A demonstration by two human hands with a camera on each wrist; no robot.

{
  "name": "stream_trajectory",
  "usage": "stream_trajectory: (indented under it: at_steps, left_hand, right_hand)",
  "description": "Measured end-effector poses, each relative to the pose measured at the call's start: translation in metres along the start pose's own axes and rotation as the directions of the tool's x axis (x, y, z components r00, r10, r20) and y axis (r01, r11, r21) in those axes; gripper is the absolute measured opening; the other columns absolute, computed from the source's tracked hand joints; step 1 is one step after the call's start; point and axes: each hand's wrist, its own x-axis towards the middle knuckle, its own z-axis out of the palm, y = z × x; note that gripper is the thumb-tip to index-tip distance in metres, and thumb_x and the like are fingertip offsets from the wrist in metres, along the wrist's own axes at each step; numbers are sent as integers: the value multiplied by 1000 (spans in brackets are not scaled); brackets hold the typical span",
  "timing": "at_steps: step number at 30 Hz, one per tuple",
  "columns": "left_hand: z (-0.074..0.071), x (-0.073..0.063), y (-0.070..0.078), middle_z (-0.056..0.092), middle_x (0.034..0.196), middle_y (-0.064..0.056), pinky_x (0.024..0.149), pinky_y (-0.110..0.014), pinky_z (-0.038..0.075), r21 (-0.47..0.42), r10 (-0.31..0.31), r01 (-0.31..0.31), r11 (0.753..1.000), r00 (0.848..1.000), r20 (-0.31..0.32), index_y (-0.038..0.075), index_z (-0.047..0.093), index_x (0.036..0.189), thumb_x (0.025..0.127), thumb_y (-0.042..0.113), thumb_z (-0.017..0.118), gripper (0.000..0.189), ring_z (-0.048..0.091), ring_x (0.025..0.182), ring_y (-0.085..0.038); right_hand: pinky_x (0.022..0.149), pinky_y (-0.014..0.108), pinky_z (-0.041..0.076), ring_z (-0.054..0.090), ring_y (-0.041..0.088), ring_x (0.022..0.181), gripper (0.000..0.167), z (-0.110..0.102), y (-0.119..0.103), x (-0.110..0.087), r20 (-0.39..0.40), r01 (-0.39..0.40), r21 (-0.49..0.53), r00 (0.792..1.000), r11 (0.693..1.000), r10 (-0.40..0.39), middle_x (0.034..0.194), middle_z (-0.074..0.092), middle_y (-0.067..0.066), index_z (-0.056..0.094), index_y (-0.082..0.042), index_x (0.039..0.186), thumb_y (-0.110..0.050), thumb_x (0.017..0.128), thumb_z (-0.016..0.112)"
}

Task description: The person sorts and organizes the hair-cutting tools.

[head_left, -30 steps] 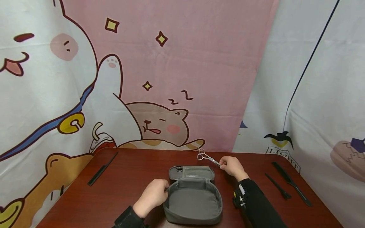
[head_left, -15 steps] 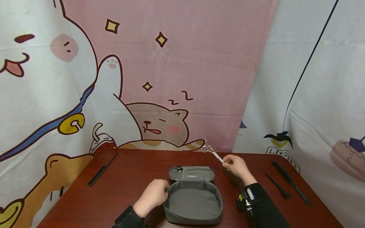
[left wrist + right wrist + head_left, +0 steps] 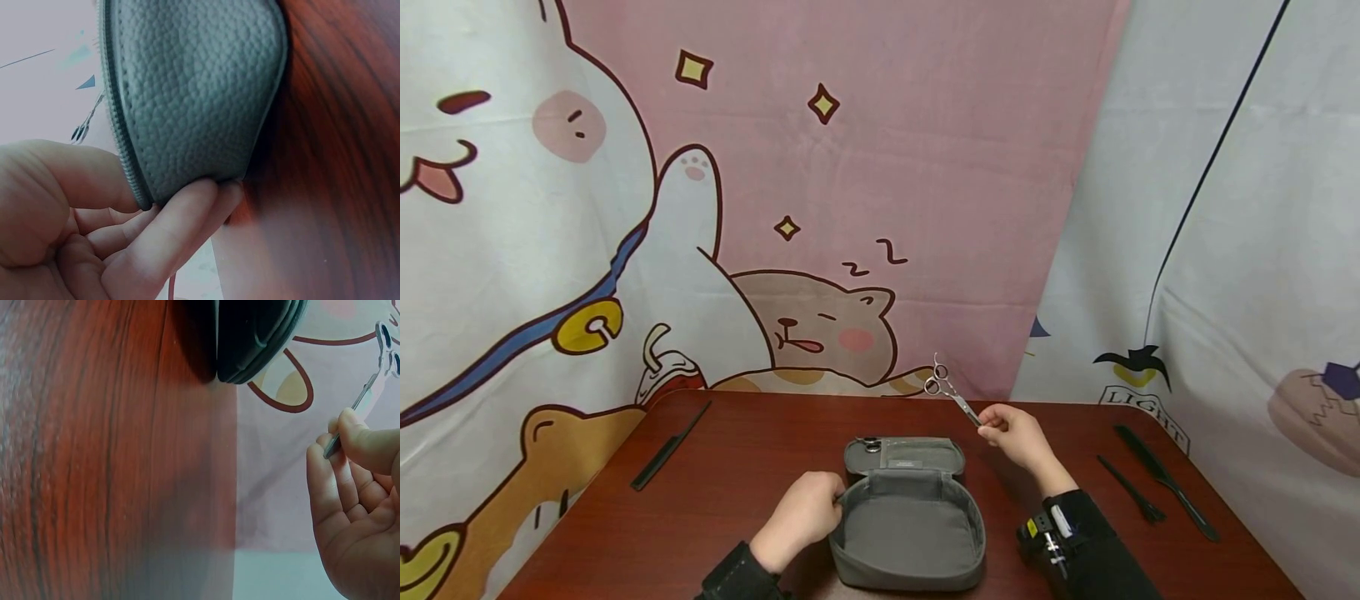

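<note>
Toward the counter's (image 3: 752, 442) far edge, scissors (image 3: 962, 403) are pinched by the right grip (image 3: 1018, 438); nearer, a case (image 3: 910, 576), by the left grip (image 3: 802, 507).

Red-brown table (image 3: 737, 450): grey case (image 3: 910, 577); comb (image 3: 665, 452) left; brush (image 3: 1131, 489), longer tool (image 3: 1161, 475) right.

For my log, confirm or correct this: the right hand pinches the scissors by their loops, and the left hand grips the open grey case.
Wrong end: the head view shows the right hand pinching the scissors by their blades. The left hand grips the open grey case.
</note>
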Motion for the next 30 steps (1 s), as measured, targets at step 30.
stream_trajectory:
  at_steps: [30]
  left_hand:
    - [-11,2,0,67,86,-4,60,-36,48,-26,-62,62,998,998,9,4,72,99,85,9,74,15,61,72,-19]
  right_hand:
    - [67,31,53,60,17,76,9,-1,-37,-19,34,98,111,994,989,-103,84,62,2,68,-7,97,-2,90,70]
